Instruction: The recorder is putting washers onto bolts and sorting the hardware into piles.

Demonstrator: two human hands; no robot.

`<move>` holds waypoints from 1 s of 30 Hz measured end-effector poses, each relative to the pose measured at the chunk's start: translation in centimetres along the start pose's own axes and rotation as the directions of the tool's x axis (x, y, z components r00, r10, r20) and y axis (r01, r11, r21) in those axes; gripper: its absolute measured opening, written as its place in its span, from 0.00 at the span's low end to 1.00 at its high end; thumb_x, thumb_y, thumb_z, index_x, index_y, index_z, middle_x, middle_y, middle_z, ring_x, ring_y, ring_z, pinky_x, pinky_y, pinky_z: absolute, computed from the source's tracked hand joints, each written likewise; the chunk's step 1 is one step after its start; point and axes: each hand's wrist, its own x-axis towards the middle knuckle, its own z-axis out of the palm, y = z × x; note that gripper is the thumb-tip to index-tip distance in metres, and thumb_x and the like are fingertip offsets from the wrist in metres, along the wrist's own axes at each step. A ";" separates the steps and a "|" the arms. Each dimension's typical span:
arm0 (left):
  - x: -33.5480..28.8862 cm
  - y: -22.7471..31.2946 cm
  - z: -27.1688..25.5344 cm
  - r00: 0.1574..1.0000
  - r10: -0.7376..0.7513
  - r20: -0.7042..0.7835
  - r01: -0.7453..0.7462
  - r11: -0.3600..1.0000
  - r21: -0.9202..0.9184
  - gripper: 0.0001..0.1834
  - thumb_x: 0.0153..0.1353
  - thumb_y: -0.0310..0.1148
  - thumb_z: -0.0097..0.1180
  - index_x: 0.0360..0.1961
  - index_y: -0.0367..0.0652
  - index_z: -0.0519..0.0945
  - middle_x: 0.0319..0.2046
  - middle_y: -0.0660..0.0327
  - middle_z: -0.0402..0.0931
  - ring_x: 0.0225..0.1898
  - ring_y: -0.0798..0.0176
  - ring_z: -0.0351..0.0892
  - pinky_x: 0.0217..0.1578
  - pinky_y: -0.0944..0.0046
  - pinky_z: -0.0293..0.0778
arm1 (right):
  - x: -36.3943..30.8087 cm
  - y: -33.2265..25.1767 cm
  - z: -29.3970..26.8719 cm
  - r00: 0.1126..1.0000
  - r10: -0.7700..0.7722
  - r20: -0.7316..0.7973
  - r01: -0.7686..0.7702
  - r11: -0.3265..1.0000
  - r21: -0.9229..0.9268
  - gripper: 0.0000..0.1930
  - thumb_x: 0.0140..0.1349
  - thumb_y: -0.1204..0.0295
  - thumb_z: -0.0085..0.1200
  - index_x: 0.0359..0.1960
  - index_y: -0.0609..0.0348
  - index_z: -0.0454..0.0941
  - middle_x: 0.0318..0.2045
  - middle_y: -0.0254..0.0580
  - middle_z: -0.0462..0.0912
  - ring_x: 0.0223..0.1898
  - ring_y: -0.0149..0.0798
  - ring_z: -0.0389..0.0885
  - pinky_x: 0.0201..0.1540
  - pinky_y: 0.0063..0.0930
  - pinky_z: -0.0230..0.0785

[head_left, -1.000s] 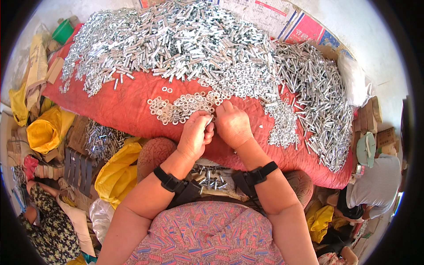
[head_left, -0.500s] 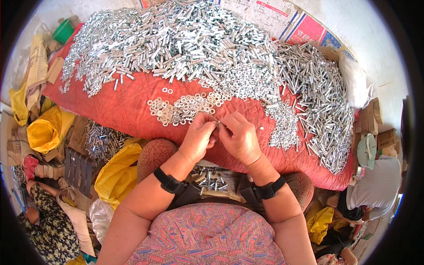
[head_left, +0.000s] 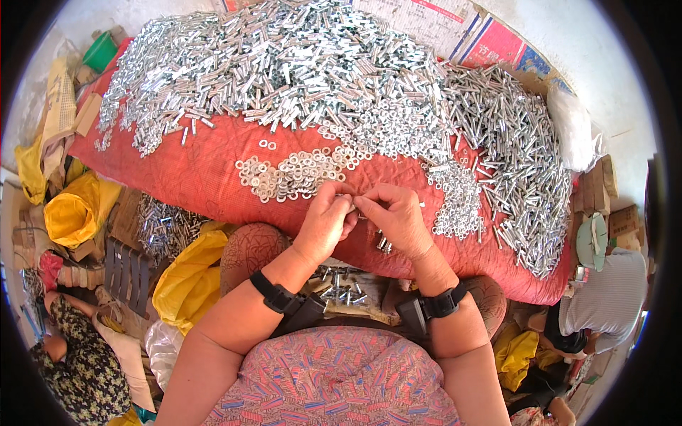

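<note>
My left hand (head_left: pixel 327 221) and my right hand (head_left: pixel 395 216) meet over the front of a red padded cover (head_left: pixel 206 177). Thumbs and forefingers are pinched together, their tips nearly touching. What lies between them is too small and covered to name. Just below my right hand shows a shiny metal fastener (head_left: pixel 384 244); whether the lower fingers hold it or it is loose, I cannot tell. Beyond my left hand, flat washers (head_left: pixel 298 174) lie in a loose heap. Smaller ring-shaped pieces (head_left: pixel 458 202) are spread to the right of my right hand.
Metal sleeves (head_left: pixel 284 60) are heaped at the back, long bolts (head_left: pixel 522 156) at the right. Finished-looking bolts (head_left: pixel 341 287) lie below, between my knees. Yellow sacks (head_left: pixel 192 277) stand at the left. Other people sit at the lower left (head_left: pixel 78 355) and right (head_left: pixel 604 302).
My right hand has shifted slightly right and turned, its fingers more bent. A shiny metal fastener now shows beneath it. My left hand has barely moved.
</note>
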 end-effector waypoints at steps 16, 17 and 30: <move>0.6 -0.4 0.3 0.997 -0.001 -0.076 0.005 0.999 0.051 0.08 0.72 0.34 0.42 0.48 0.44 0.66 0.21 0.64 0.66 0.15 0.75 0.58 0.14 0.75 0.51 | 5.7 4.4 -6.8 0.954 -0.271 -0.132 -0.046 0.301 -0.952 0.03 0.55 0.76 0.50 0.31 0.57 0.74 0.34 0.48 0.76 0.33 0.52 0.81 0.35 0.43 0.75; 0.6 -0.4 0.2 0.997 -0.001 -0.078 0.005 0.999 0.051 0.08 0.72 0.34 0.42 0.48 0.44 0.66 0.21 0.64 0.66 0.15 0.75 0.58 0.14 0.75 0.51 | 5.8 4.6 -6.7 0.954 -0.270 -0.131 -0.045 0.303 -0.952 0.03 0.55 0.76 0.50 0.31 0.57 0.74 0.34 0.48 0.76 0.33 0.52 0.81 0.35 0.43 0.75; 0.5 -0.3 0.3 0.995 -0.026 -0.091 0.023 0.999 -0.028 0.08 0.71 0.33 0.42 0.48 0.43 0.66 0.21 0.63 0.68 0.15 0.75 0.59 0.13 0.75 0.52 | 6.8 5.2 -7.0 0.882 -0.439 -0.171 -0.008 0.349 -0.937 0.05 0.52 0.71 0.55 0.28 0.57 0.75 0.29 0.45 0.77 0.29 0.51 0.80 0.31 0.42 0.75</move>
